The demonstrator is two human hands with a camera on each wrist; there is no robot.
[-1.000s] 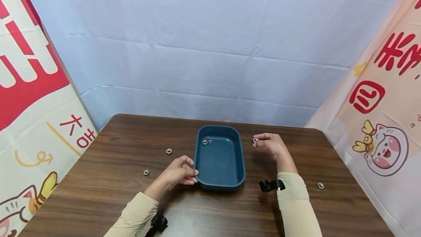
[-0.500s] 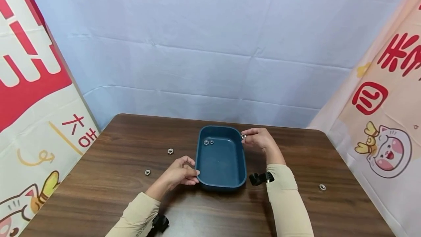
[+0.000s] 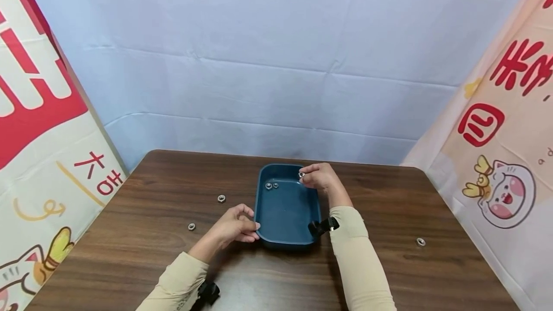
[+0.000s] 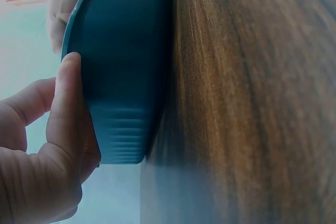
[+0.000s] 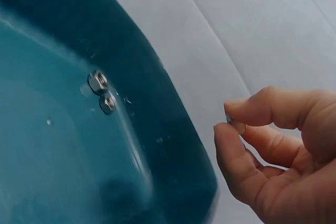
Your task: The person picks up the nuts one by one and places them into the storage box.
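Note:
A dark blue rectangular container (image 3: 287, 215) stands on the table, with two metal hex nuts (image 5: 98, 82) lying on its floor near the far left corner. My left hand (image 3: 235, 224) holds the container's left side near the front, thumb at the rim; the left wrist view shows fingertips (image 4: 71, 61) against the wall. Over the container's far right part, my right hand (image 3: 319, 179) pinches another hex nut (image 3: 301, 175) between thumb and fingertips. That nut is mostly covered by the fingers in the right wrist view.
Two loose nuts lie left of the container, one farther back (image 3: 222, 198) and one nearer (image 3: 192, 227). Another nut (image 3: 421, 242) lies at the right of the brown wooden table (image 3: 371, 272). A pale cloth (image 3: 276, 85) hangs behind, with printed cloths at both sides.
My right hand has moved left with the pinched nut, from beside the container to over its far right part. My left hand stays at the container, which has not visibly moved.

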